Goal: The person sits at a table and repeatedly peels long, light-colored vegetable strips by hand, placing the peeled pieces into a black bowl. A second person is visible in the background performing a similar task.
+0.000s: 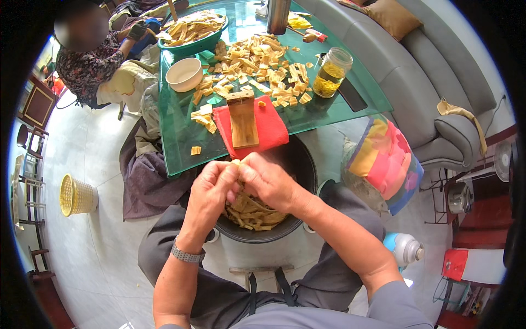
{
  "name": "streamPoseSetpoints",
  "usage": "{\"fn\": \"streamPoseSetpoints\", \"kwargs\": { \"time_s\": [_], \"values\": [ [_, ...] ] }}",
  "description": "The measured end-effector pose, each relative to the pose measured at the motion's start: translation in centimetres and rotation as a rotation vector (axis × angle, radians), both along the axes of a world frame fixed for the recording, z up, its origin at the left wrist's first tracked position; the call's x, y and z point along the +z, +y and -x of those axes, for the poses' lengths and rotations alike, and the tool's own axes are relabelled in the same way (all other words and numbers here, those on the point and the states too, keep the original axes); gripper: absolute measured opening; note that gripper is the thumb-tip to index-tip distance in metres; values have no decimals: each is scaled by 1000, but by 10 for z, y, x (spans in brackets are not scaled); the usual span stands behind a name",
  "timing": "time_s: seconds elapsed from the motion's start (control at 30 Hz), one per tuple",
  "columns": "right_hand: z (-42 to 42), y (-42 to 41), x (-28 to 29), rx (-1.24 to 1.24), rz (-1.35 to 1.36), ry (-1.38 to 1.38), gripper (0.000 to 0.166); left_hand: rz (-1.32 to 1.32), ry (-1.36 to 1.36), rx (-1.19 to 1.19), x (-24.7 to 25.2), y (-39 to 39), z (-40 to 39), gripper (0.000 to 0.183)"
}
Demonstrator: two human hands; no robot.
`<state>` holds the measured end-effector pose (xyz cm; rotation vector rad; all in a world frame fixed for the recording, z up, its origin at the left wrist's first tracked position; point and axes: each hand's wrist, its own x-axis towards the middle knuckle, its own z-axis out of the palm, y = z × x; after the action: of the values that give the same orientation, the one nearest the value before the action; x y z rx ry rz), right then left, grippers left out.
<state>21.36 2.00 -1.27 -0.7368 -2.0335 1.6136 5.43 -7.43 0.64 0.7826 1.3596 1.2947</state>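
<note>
My left hand (215, 181) and my right hand (263, 179) meet over a large dark basin (267, 237). Between their fingertips they pinch a small pale yellow piece (236, 162), mostly covered by the fingers. In the basin lie many tan, fibrous, dried-looking strips (250, 214). Just beyond my hands, a wooden block with a raised end (244, 131) rests on a folded red cloth (273, 125) at the glass table's edge. Short cut tan pieces (254, 57) are spread over the green glass table (185, 135) behind it.
On the table stand a green basin heaped with strips (195, 28), a white bowl (184, 75), a glass jar (332, 73), a dark phone (352, 96) and a metal tumbler (278, 16). A gloved co-worker (90, 70) sits at left. A thermos flask (404, 249) stands right of my knee.
</note>
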Motion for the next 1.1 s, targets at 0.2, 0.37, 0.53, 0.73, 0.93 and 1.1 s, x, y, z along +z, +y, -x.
{"fn": "streamPoseSetpoints", "kwargs": {
  "time_s": [0.2, 0.37, 0.53, 0.73, 0.93, 1.1],
  "values": [
    [0, 10, 18, -39, -48, 18, 37, -48, -234, 198, 0, 1, 15, 16],
    [-14, 17, 29, 8, 22, -98, 32, -67, -295, 143, 4, -1, 29, 16],
    [-16, 14, 29, 7, -117, -63, 26, -33, 104, -1, 5, -4, 38, 18],
    [-5, 4, 13, 27, -278, -69, 17, -462, 1144, -245, -4, -8, 16, 58],
    [-4, -3, -2, 139, -312, -133, 21, -234, 1061, -396, -13, -3, 10, 10],
    [-36, -6, 9, 457, -118, -144, 27, 148, 516, -824, 0, -27, 17, 35]
  ]
}}
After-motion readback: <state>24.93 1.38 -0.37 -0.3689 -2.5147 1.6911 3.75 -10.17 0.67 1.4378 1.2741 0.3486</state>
